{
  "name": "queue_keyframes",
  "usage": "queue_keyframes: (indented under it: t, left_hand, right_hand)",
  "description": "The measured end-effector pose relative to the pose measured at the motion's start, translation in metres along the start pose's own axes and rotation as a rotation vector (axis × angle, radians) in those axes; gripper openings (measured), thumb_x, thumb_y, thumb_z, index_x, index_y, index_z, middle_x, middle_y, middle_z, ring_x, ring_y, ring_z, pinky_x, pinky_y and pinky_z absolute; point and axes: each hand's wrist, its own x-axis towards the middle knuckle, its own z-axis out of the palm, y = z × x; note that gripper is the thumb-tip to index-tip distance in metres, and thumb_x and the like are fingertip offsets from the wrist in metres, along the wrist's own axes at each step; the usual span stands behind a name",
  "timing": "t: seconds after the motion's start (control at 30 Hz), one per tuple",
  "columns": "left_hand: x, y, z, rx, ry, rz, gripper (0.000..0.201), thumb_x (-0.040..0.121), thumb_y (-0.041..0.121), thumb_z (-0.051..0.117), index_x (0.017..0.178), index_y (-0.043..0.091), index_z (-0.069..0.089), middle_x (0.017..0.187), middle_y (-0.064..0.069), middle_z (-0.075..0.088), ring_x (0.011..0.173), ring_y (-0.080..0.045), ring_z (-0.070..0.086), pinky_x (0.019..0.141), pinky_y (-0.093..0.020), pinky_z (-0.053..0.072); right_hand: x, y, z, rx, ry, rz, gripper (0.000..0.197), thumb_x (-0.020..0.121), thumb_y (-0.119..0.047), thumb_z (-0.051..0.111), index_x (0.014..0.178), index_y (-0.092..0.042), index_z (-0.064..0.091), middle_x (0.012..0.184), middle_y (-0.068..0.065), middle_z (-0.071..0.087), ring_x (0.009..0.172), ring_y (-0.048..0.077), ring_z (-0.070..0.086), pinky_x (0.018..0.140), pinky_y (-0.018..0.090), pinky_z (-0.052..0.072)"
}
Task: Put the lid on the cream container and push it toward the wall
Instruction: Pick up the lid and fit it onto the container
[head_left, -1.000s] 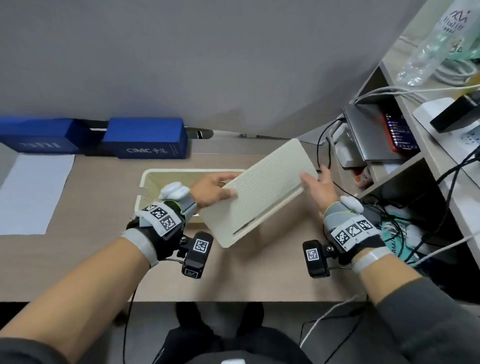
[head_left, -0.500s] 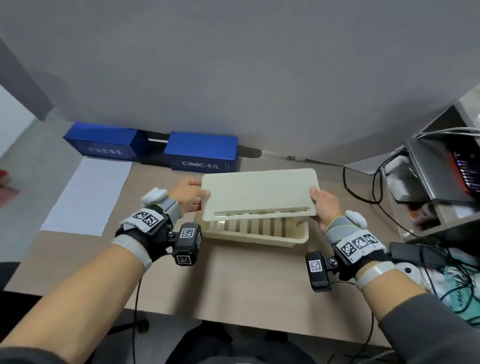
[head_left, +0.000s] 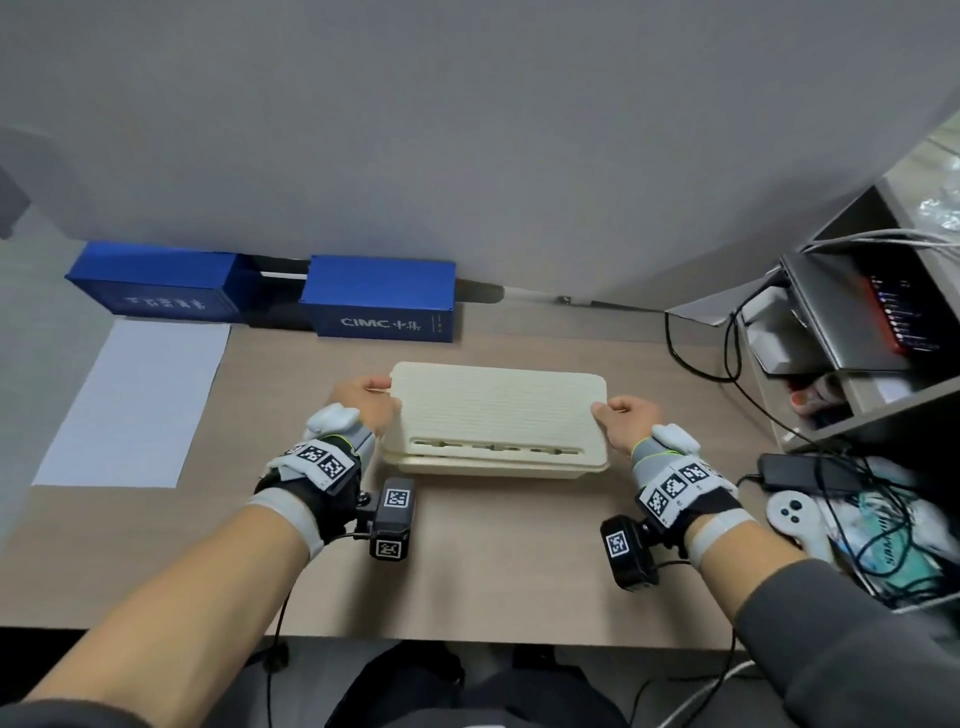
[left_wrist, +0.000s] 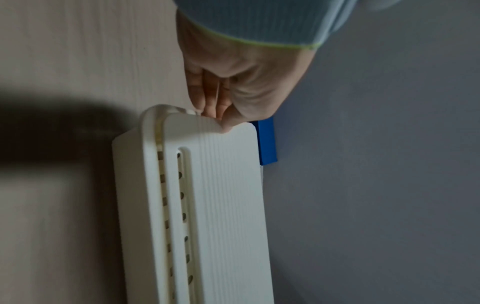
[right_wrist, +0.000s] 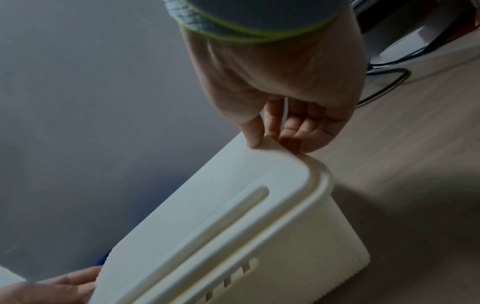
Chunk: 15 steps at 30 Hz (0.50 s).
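Step in hand: seating the lid (head_left: 496, 402) on the cream container (head_left: 498, 470). The near edge of the lid sits over the container's rim. From the right wrist view the far side looks raised off the body, though I cannot confirm a gap. I judge the lid not yet fully home. The next move calls for even downward pressure at both ends, then a straight push away from me.

My left hand (head_left: 366, 405) grips the left end of the lid, thumb on top, fingers (left_wrist: 207, 98) curled under its edge. My right hand (head_left: 626, 415) grips the right end the same way, thumb pressed on the top face, fingers (right_wrist: 293, 127) tucked beneath the corner. Both hands are closed on the lid; neither is free.

The container stands on the worktop (head_left: 493, 571) squarely before me, near its middle. Beyond it lies bare worktop, then a blue box (head_left: 379, 299) against the wall (head_left: 467, 156), partly in line with the push. Risk: the container meets the box first.
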Motion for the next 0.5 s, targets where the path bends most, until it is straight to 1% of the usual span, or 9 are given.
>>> queue_keyframes:
  t: [0.07, 0.1, 0.13, 0.2, 0.3, 0.37, 0.43, 0.5]
  left_hand:
    - [-0.001, -0.003, 0.004, 0.036, 0.050, -0.009, 0.029, 0.072, 0.010, 0.073, 0.095, 0.028, 0.070, 0.088, 0.000, 0.075, 0.068, -0.015, 0.065, 0.072, -0.026, 0.058]
    - [-0.003, -0.003, 0.006, 0.037, 0.072, -0.011, 0.027, 0.069, 0.014, 0.072, 0.090, 0.030, 0.069, 0.092, 0.000, 0.077, 0.072, -0.017, 0.067, 0.079, -0.030, 0.060]
    - [-0.002, -0.004, 0.007, 0.039, 0.083, -0.018, 0.026, 0.067, 0.016, 0.071, 0.088, 0.031, 0.069, 0.094, 0.000, 0.077, 0.074, -0.018, 0.068, 0.084, -0.033, 0.061]
    - [0.001, -0.007, 0.010, 0.067, 0.105, -0.036, 0.028, 0.065, 0.019, 0.071, 0.090, 0.030, 0.071, 0.093, 0.001, 0.077, 0.076, -0.019, 0.069, 0.086, -0.035, 0.061]
    - [-0.001, -0.010, 0.011, 0.096, 0.117, -0.058, 0.019, 0.062, 0.024, 0.072, 0.080, 0.030, 0.070, 0.093, 0.001, 0.077, 0.076, -0.021, 0.067, 0.088, -0.037, 0.061]
    - [-0.005, -0.011, 0.012, 0.100, 0.140, -0.048, 0.014, 0.064, 0.025, 0.073, 0.077, 0.030, 0.068, 0.093, 0.001, 0.077, 0.078, -0.022, 0.068, 0.088, -0.037, 0.060]
    - [-0.008, -0.009, 0.013, 0.109, 0.177, -0.032, 0.015, 0.068, 0.025, 0.076, 0.080, 0.029, 0.068, 0.094, 0.002, 0.077, 0.082, -0.022, 0.070, 0.087, -0.037, 0.060]
    - [-0.012, -0.006, 0.013, 0.132, 0.202, -0.021, 0.021, 0.070, 0.025, 0.079, 0.088, 0.027, 0.069, 0.095, 0.001, 0.074, 0.086, -0.024, 0.070, 0.087, -0.037, 0.059]
  right_hand:
    - [0.001, 0.000, 0.000, -0.030, -0.016, -0.008, 0.013, 0.082, -0.029, 0.071, 0.084, -0.016, 0.067, 0.082, 0.005, 0.064, 0.074, 0.025, 0.055, 0.074, 0.029, 0.043]
    - [0.001, -0.002, -0.001, -0.029, -0.016, -0.005, 0.015, 0.082, -0.030, 0.071, 0.089, -0.016, 0.068, 0.085, 0.005, 0.065, 0.076, 0.025, 0.057, 0.075, 0.029, 0.044]
    - [0.004, -0.002, 0.000, -0.029, -0.004, 0.005, 0.017, 0.082, -0.030, 0.072, 0.091, -0.016, 0.068, 0.086, 0.005, 0.066, 0.078, 0.025, 0.059, 0.076, 0.030, 0.044]
    - [0.006, -0.004, -0.002, -0.051, 0.011, 0.012, 0.018, 0.081, -0.031, 0.073, 0.087, -0.016, 0.065, 0.084, 0.005, 0.066, 0.077, 0.027, 0.060, 0.074, 0.030, 0.045]
    - [0.007, -0.002, -0.003, -0.119, -0.008, 0.014, 0.020, 0.079, -0.034, 0.074, 0.074, -0.020, 0.060, 0.082, 0.005, 0.067, 0.075, 0.028, 0.061, 0.074, 0.032, 0.048]
    - [0.008, 0.001, -0.001, -0.145, -0.008, 0.011, 0.022, 0.078, -0.033, 0.074, 0.073, -0.020, 0.058, 0.081, 0.006, 0.067, 0.075, 0.029, 0.061, 0.073, 0.033, 0.048]
    - [0.008, 0.002, 0.000, -0.151, -0.001, -0.001, 0.024, 0.078, -0.032, 0.075, 0.072, -0.019, 0.056, 0.079, 0.006, 0.066, 0.073, 0.028, 0.060, 0.071, 0.031, 0.046]
    - [0.008, 0.003, 0.000, -0.147, 0.000, -0.003, 0.026, 0.077, -0.035, 0.075, 0.072, -0.020, 0.054, 0.076, 0.004, 0.064, 0.070, 0.028, 0.058, 0.069, 0.031, 0.045]
